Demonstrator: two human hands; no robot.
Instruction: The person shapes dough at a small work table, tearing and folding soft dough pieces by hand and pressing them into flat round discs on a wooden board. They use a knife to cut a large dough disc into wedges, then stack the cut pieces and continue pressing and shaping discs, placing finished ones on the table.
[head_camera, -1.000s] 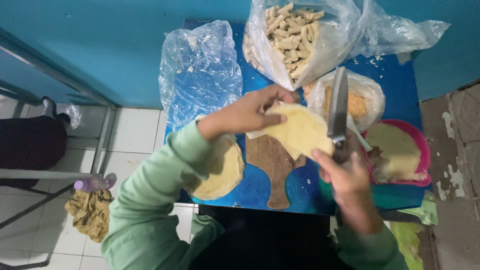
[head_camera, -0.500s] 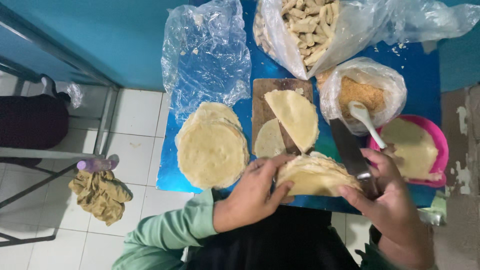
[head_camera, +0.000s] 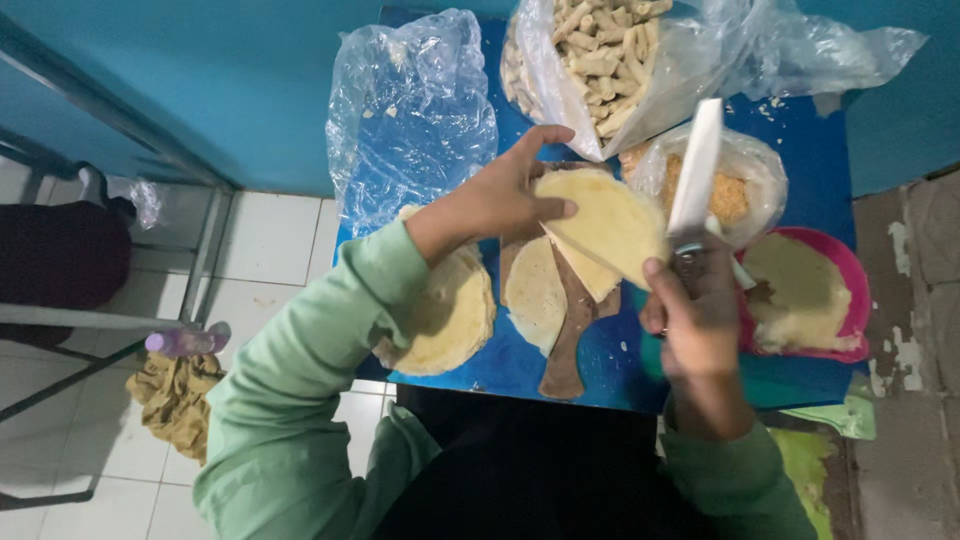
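Our left hand (head_camera: 505, 195) lay flat and open, fingers spread on the near edge of a folded wrapper (head_camera: 605, 222), pinning it so it would not slide. Our right hand (head_camera: 700, 320) was closed round the handle of a knife (head_camera: 695, 170), blade pointing away from us and standing just beside the wrapper's right edge, probably ready to cut along it. The wrapper rested over the far end of a brown board (head_camera: 570, 330), which gave a firm bed for cutting; two cut pieces lay on the board below it, one pale half-round (head_camera: 535, 295) nearest us.

Left of the board, partly under our green sleeve, sat a stack of round wrappers (head_camera: 455, 315), close enough to draw from. Right of the knife stood a pink bowl (head_camera: 850, 300) of pale paste. Beyond it sat a bag of crumbs (head_camera: 735, 190), and further back a bag of finished rolls (head_camera: 610, 55). An empty clear bag (head_camera: 410, 120) lay at the far left. All stood on a blue table (head_camera: 620, 365).
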